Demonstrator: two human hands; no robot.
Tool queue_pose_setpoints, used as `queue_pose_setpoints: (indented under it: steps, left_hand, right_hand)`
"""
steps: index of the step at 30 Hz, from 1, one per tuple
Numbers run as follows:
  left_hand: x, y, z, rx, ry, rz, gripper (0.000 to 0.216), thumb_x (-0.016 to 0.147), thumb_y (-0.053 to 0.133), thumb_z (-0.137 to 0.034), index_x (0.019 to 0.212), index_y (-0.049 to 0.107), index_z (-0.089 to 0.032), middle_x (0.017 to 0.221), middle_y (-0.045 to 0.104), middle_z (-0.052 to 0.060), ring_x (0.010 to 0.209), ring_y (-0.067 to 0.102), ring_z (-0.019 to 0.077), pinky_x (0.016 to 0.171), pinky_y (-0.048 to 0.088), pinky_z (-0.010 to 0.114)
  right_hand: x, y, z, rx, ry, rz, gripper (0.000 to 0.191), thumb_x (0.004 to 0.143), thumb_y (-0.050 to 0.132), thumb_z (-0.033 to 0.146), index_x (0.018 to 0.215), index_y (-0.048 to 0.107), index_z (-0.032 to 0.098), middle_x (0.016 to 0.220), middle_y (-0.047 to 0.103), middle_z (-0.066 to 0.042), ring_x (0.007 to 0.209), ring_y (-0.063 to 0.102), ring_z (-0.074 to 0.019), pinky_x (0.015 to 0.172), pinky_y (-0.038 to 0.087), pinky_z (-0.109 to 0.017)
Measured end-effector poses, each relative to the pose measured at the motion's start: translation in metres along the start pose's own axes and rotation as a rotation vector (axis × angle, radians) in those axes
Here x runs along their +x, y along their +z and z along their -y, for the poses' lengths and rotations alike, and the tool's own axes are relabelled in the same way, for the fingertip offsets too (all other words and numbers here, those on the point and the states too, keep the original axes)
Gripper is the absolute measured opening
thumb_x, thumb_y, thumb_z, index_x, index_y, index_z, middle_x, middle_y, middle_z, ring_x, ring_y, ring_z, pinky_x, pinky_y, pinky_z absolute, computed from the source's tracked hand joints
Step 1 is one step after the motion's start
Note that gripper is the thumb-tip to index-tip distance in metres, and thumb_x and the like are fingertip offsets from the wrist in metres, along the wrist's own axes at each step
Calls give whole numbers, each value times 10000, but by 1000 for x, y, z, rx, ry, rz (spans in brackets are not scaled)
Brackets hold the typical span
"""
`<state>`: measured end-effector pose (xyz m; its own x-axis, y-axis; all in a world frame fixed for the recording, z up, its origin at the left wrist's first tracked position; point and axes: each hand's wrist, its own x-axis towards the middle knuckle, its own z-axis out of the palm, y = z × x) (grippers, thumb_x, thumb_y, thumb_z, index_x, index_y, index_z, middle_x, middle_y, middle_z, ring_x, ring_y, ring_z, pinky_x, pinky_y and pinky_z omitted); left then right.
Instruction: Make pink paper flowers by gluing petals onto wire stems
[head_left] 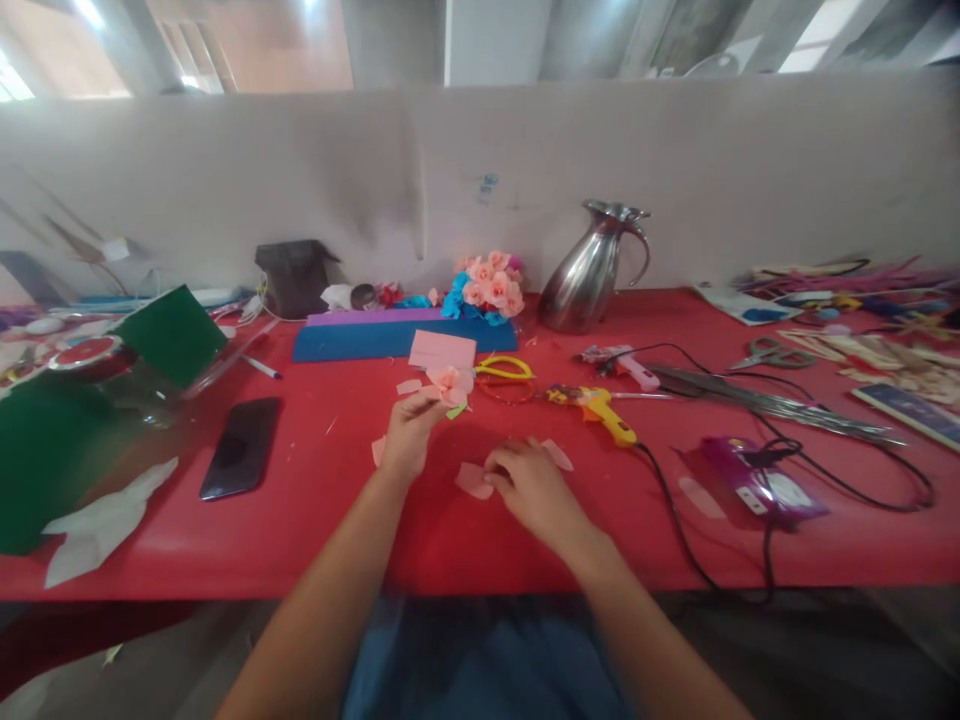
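Note:
My left hand [407, 437] is closed around the base of a pink paper flower [448, 384], raised above the red table. A small green piece [457, 411] shows just under the bloom. My right hand [531, 485] is low over the table, its thumb and fingers pinched at the edge of a pink paper petal [472, 480]. Another pink petal [558, 455] lies beyond the right knuckles. Loose petals also lie by the left hand, one partly hidden behind it. Behind the flower are a pink paper sheet [441, 349] and yellow-handled scissors [507, 368].
A yellow glue gun [606, 412] and a pink one [624, 368] lie right, with cables near a purple packet [761, 480]. A steel jug [592, 268] stands behind, beside a flower bunch [495, 285]. Left are a phone [241, 447] and a jar [112, 375].

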<state>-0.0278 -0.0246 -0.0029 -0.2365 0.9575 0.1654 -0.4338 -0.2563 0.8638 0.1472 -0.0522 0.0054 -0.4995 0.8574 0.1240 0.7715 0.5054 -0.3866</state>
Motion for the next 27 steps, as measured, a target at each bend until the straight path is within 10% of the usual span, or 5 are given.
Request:
queue_pose_setpoints:
  steps: [15,27]
  left_hand:
    - [-2,-1,-5,7,-30,-32,103,588,737,-255,627,678,-179,617,618,-12,630,548,98,685,427,240]
    - [-3,-1,-2,2,-50,-17,157,647,696,-275,660,588,-162,631,533,-28,593,470,69,617,384,195]
  right_hand:
    - [-3,-1,5,143,62,-57,117,766,489,112,732,565,194,791,621,-26,799,527,-180,730,359,-309]
    - [28,-6,-6,882,232,-225,96,690,577,255,754,542,192,727,592,11,683,551,-132,652,422,-258]
